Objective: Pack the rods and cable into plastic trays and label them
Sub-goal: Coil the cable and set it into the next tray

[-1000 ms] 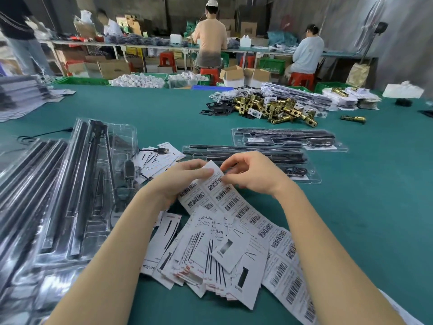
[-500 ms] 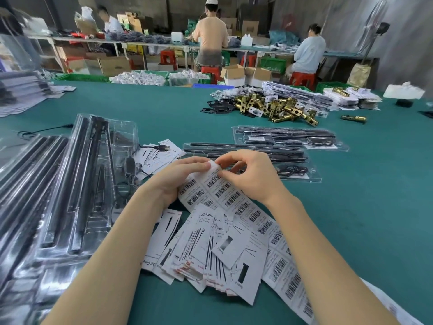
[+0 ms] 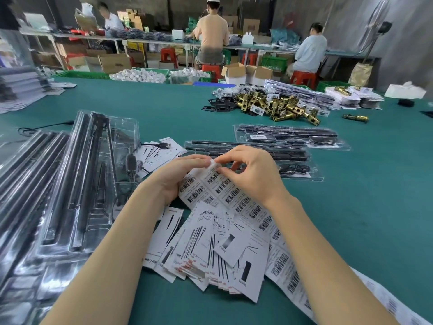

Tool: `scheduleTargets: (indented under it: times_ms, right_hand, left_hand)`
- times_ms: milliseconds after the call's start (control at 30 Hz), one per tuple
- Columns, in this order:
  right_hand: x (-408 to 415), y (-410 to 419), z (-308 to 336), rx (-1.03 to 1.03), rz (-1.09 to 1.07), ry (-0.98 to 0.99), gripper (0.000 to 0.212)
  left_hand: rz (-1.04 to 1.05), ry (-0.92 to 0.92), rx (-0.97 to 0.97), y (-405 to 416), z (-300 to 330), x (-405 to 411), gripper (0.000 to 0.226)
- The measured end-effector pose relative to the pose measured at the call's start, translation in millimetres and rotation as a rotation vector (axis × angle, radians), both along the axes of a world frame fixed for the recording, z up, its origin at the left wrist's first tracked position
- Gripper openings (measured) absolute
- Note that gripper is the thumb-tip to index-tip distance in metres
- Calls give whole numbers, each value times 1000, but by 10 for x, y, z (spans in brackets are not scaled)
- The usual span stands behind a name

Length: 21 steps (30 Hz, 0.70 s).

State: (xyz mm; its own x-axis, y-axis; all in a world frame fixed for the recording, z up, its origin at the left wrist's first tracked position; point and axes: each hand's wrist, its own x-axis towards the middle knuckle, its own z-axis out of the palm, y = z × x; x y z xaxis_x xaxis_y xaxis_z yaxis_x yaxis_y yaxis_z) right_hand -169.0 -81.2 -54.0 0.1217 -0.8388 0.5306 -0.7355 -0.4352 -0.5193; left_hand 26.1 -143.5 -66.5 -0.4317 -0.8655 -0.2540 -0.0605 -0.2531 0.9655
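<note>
A long strip of barcode labels [image 3: 225, 191] runs from the table's middle toward the lower right. My left hand [image 3: 178, 177] holds the strip's far end from below. My right hand [image 3: 253, 174] pinches one white label [image 3: 214, 164] at that end, its corner lifted off the backing. Just beyond my hands lies a clear plastic tray [image 3: 311, 174] with black rods and a coiled cable inside. A second filled tray [image 3: 290, 138] lies behind it. More trays with rods [image 3: 93, 184] are stacked at my left.
A heap of printed paper cards [image 3: 210, 249] lies under my forearms. A USB cable end [image 3: 164, 145] rests on other cards. Brass lock parts [image 3: 276, 105] are piled farther back. Three people work at benches beyond the green table [image 3: 375, 207].
My hands and the strip's end have risen slightly, and my right fingers have peeled a label's corner up from the backing.
</note>
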Motion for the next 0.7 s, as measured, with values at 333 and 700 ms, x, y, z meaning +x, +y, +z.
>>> scheduleTargets:
  times_ms: [333,700]
  right_hand:
    - [-11,2,-13,-25,8,14,14]
    - [1,-24,-18,32,-7,14,8]
  left_hand:
    - [2,-2,15,-4,8,5,14]
    - [-16,62,34,-27,-16,12,6]
